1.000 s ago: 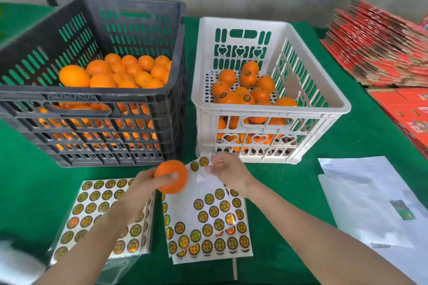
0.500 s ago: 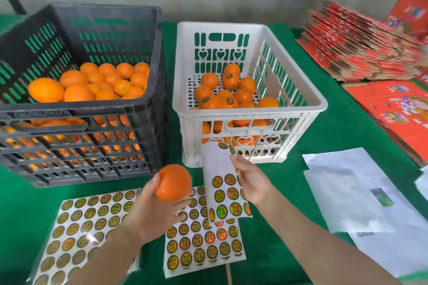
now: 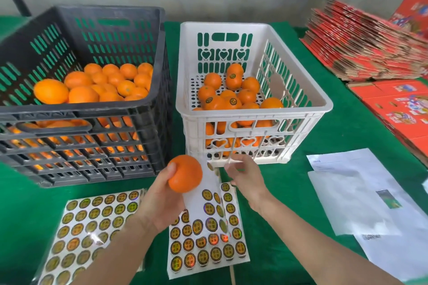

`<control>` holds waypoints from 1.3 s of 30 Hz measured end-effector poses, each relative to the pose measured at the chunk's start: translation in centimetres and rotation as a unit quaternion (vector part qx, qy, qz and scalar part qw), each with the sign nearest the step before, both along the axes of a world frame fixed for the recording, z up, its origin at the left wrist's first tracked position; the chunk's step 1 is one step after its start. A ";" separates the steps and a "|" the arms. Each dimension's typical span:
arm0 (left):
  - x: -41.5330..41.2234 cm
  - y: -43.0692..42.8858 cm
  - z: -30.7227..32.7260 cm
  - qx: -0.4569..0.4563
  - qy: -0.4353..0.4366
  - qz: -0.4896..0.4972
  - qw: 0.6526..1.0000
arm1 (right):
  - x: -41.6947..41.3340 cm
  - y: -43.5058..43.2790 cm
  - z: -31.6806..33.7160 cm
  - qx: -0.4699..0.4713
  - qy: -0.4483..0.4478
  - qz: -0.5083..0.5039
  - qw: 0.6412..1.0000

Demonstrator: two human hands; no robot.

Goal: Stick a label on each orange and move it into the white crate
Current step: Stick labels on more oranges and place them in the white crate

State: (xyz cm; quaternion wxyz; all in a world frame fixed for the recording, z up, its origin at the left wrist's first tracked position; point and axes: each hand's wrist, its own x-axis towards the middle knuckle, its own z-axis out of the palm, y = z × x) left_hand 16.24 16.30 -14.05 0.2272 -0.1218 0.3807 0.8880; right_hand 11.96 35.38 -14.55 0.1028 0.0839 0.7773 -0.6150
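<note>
My left hand (image 3: 162, 201) grips an orange (image 3: 184, 173) just in front of the white crate (image 3: 301, 90), which holds several oranges, some with round labels. My right hand (image 3: 245, 178) pinches the lifted top edge of a label sheet (image 3: 208, 233) whose lower part lies on the green table. The sheet carries several round gold labels. A black crate (image 3: 148, 109) to the left is full of unlabelled oranges. The pinching fingertips are blurred.
A second label sheet (image 3: 88, 233) in plastic lies at the front left. White papers (image 3: 361, 196) lie at the right. Stacks of flattened red cartons (image 3: 361, 46) fill the far right. A grey wall stands behind the crates.
My left hand has raised the orange up and to the right, towards the white crate. My right hand has kept pulling the sheet's top edge up.
</note>
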 end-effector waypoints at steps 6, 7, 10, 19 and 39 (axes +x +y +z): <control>0.3 0.0 0.1 -0.052 0.022 0.000 0.998 | 4.4 -1.1 1.2 0.180 0.251 0.179 0.934; 0.3 0.1 0.2 -0.054 0.019 0.001 0.998 | 4.6 -1.2 1.0 0.204 0.265 0.169 0.927; 0.5 0.2 0.1 -0.037 0.008 0.013 0.999 | 4.9 -1.3 0.9 0.255 0.289 0.138 0.913; 0.7 0.2 -0.2 0.026 -0.023 0.032 0.999 | 5.3 -1.7 0.8 0.260 0.414 0.098 0.867; 1.1 -1.0 -0.2 -0.084 -0.026 -0.037 0.995 | 1.7 0.3 1.3 -0.124 -0.007 0.020 0.992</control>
